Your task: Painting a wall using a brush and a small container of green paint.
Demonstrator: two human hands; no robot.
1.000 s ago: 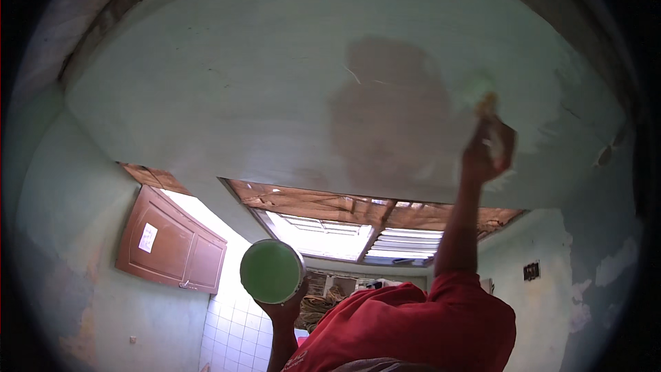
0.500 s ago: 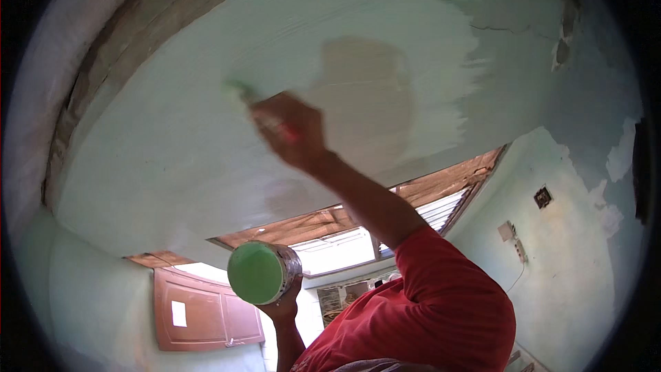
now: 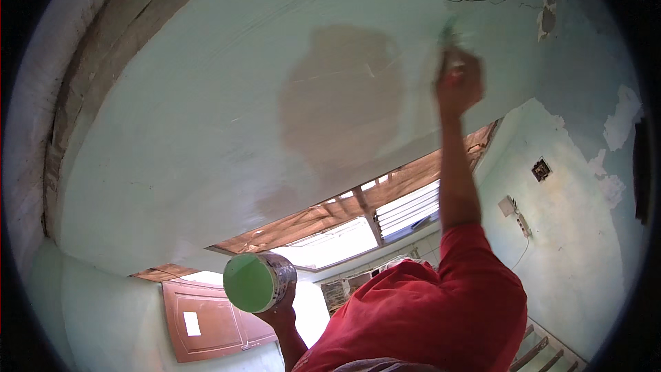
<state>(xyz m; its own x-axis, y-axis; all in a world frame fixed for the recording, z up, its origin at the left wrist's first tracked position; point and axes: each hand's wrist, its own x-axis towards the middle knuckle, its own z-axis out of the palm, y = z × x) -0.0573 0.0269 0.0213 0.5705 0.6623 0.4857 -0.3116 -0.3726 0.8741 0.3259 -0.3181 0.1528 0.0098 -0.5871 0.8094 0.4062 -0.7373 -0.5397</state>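
Blurred by motion, my right hand [image 3: 460,81] is raised at the upper right, fingers closed around a paintbrush [image 3: 449,33]. Something red, seemingly its handle, shows between the fingers. The brush's green-tinged tip is at the pale green painted surface [image 3: 206,103], just below a dark crack. Lower down on the left, my left hand [image 3: 281,317] grips a small paint bucket [image 3: 284,274] from behind and below. Its mouth tilts toward the view, showing light green paint [image 3: 249,284] inside. Paint smears mark the bucket's outer wall.
A brown wooden door [image 3: 210,324] with a white paper is at lower left. Louvred window panes [image 3: 410,210] lie beyond the painted surface's edge. On the right wall are a socket box with a cable [image 3: 508,205] and peeling patches [image 3: 620,124]. Wooden slats [image 3: 544,351] show at lower right.
My right hand has swept the brush from the middle left to the upper right of the painted surface. The bucket in my left hand sits slightly lower; the view has shifted a little.
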